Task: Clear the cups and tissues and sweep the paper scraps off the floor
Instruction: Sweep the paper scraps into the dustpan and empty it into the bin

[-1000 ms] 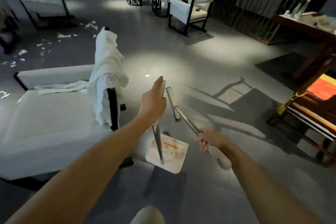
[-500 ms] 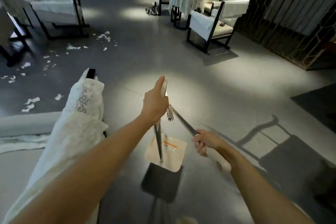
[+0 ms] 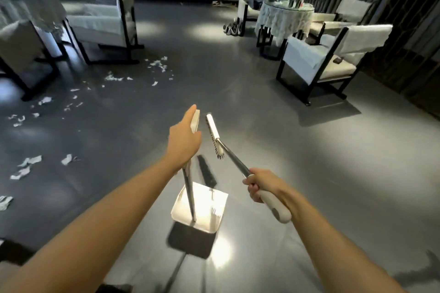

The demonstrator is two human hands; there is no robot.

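My left hand (image 3: 183,140) grips the top of a long-handled white dustpan (image 3: 202,209), which hangs just above the grey floor. My right hand (image 3: 260,184) holds the white grip of a short broom (image 3: 215,135) whose brush head points forward and up, close to my left hand. White paper scraps (image 3: 157,65) lie scattered on the floor at the left, from beside the far armchair down to more scraps (image 3: 26,169) near the left edge.
A white armchair (image 3: 104,24) and a cloth-covered table (image 3: 31,7) stand at the far left. A round table with bottles (image 3: 285,14) and another armchair (image 3: 328,54) stand at the right. A dark slatted wall (image 3: 404,31) lines the right side.
The view has swung left and moved forward; the draped chair at my left has left the frame. The scraps are nearer. The broom head has tilted up beside my left hand.
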